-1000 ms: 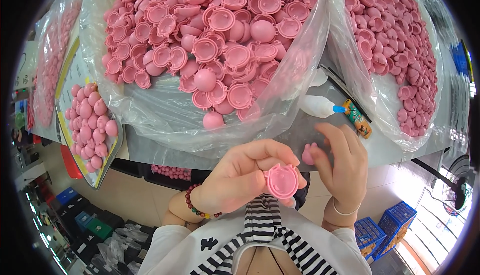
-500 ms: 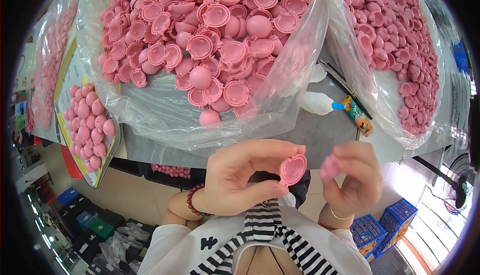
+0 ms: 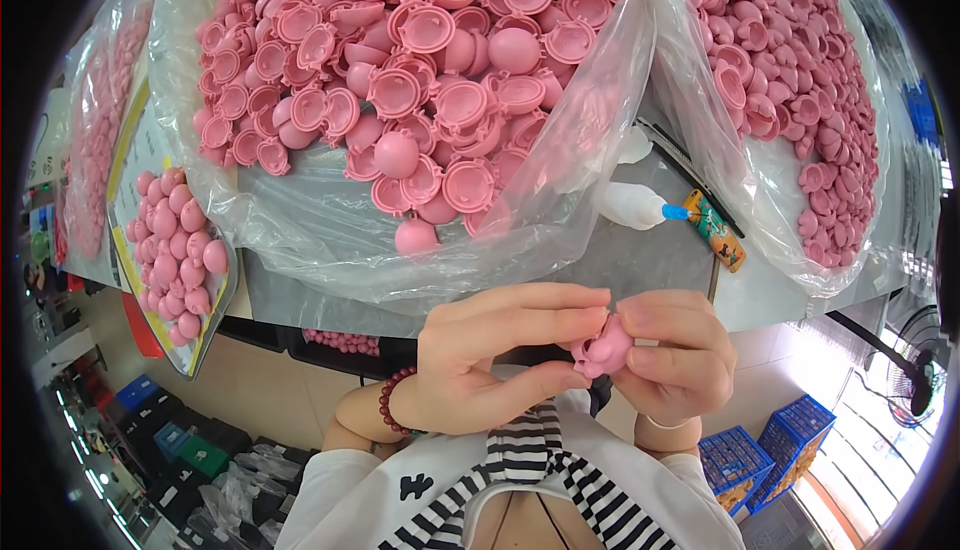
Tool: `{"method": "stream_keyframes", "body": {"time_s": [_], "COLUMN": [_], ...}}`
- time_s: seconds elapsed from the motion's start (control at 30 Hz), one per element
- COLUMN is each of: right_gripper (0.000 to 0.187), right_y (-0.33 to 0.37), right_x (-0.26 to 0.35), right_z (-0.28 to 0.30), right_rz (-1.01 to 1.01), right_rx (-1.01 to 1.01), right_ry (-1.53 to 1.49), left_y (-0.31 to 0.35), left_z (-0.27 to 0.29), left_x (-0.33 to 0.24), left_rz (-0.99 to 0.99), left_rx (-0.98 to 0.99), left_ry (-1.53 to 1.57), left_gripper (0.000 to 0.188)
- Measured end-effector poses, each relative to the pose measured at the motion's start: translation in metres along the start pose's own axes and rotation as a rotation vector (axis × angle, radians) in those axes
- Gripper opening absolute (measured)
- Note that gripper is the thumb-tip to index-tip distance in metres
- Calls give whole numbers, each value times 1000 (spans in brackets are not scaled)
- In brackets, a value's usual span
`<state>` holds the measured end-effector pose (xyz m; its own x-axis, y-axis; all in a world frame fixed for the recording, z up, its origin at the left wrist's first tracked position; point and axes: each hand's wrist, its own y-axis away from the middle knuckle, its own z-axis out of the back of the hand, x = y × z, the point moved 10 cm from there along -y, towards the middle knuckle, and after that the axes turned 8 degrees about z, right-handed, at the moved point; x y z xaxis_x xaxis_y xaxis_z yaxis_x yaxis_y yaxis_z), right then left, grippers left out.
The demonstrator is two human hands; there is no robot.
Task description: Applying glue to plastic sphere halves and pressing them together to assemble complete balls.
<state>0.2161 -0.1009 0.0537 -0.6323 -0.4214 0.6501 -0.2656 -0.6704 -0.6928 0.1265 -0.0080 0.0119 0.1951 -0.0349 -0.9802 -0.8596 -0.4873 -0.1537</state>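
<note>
My left hand [image 3: 480, 355] grips one small pink plastic shell half [image 3: 588, 354] between thumb and fingers, close to my body just off the near table edge. Against it, the fingertips of my right hand [image 3: 685, 350] press a second pink piece [image 3: 612, 342]. The two parts touch, and the fingers partly cover them, so how they fit cannot be made out. Beyond my hands, a heap of pink shell halves [image 3: 395, 90] lies on a clear plastic bag [image 3: 330, 275], many with their hollow sides up.
At left, rounded pink pieces [image 3: 180, 245] lie on a yellow-edged board. To the right are a white squeeze bottle [image 3: 632, 207] with a blue tip, an orange-and-green patterned object [image 3: 716, 232] and another bag of pink pieces [image 3: 770, 60]. Blue crates [image 3: 735, 465] and a fan [image 3: 908, 365] stand lower right.
My right hand has come left with its pink piece, which now meets the shell half in my left hand. The left hand stays nearly in place.
</note>
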Motion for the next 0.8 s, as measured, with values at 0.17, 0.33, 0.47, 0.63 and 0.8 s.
{"method": "stream_keyframes", "body": {"time_s": [0.17,0.33,0.47,0.63,0.8], "right_gripper": [26,23,27,26,26], "right_y": [4,2,5,7,7], "right_x": [0,-3,5,9,8], "right_z": [3,0,-3,-4,-7], "right_rz": [42,19,81,65,9], "right_rx": [3,-12,58,23,16], "right_ry": [0,31,44,0,35], "left_y": [-4,-3,-4,-7,-7], "left_z": [-4,-1,2,5,6], "left_x": [2,4,3,-2,-11], "left_rz": [26,40,31,-21,-140], "left_rx": [51,5,-30,-94,-89], "left_ry": [7,13,49,-37,-160], "left_gripper": [39,46,52,46,43]}}
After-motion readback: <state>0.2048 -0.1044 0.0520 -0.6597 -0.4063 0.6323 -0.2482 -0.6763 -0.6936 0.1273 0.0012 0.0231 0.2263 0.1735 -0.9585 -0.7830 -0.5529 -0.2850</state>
